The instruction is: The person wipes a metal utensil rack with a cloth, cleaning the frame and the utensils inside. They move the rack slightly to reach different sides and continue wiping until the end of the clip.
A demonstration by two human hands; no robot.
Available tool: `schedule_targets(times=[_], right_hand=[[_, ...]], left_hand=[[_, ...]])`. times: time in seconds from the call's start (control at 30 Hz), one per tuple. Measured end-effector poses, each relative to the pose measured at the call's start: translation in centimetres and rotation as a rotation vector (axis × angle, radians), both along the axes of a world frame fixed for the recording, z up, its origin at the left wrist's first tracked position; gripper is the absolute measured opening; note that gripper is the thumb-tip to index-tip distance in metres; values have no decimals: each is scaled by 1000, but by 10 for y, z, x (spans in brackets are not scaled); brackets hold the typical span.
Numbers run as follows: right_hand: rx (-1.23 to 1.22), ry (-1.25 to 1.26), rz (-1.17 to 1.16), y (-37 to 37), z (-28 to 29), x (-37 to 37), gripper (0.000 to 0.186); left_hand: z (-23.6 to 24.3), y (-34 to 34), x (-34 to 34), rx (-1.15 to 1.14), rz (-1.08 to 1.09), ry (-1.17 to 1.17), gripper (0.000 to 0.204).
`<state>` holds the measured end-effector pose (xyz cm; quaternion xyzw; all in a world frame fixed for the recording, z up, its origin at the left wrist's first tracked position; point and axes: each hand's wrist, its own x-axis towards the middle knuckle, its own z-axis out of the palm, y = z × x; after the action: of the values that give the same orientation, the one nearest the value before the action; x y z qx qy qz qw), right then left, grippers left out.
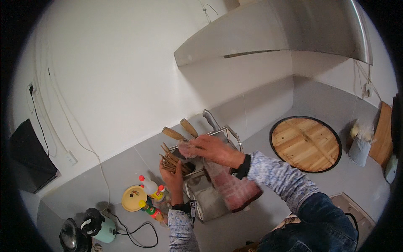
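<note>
My left hand [172, 177] is closed round a bundle of wooden chopsticks [169, 160], at the left side of a metal utensil rack [190, 196]. My right hand [216, 149] reaches over the rack's top and grips a pink checked cloth [237, 187]. One bunched, blurred end of the cloth pokes out by the fingertips; the rest hangs down over the rack's right front. Behind my hands, two wooden handles [173, 133] and a grey knife handle [211, 119] stick up from the rack.
Left of the rack stand several bottles [152, 189] and a tub with a yellow lid [133, 198]. A mint-green kettle [104, 229] with a black cord is at the lower left. A round wooden board [305, 144] lies to the right, beneath a range hood [268, 33].
</note>
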<state>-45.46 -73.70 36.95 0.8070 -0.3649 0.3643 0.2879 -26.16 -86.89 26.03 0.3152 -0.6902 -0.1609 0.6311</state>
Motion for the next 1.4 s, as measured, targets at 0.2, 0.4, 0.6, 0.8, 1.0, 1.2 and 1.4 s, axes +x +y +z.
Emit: schedule_targets(times=[0.2, 0.4, 0.6, 0.8, 1.0, 1.2, 1.4], right_hand=[[416, 209, -40, -71, -46, 1, 29], [725, 332, -156, -69, -33, -15, 25], [756, 355, -540, -64, -32, -45, 16], [679, 306, -798, -57, -51, -85, 19], [739, 195, -659, -68, -52, -77, 19], [845, 249, -527, -81, -43, -22, 17], [750, 279, -379, -94, -44, 16, 10]], left_hand=[[-7, 13, -1, 207, -147, 184, 56], [-10, 11, -4, 187, -125, 165, 51], [-1, 29, -3, 257, -75, 194, 51], [8, 32, 0, 269, -139, 199, 55], [-3, 22, -4, 164, -80, 194, 57], [-10, 14, -5, 153, -126, 199, 57], [-6, 18, 0, 174, -166, 189, 54]])
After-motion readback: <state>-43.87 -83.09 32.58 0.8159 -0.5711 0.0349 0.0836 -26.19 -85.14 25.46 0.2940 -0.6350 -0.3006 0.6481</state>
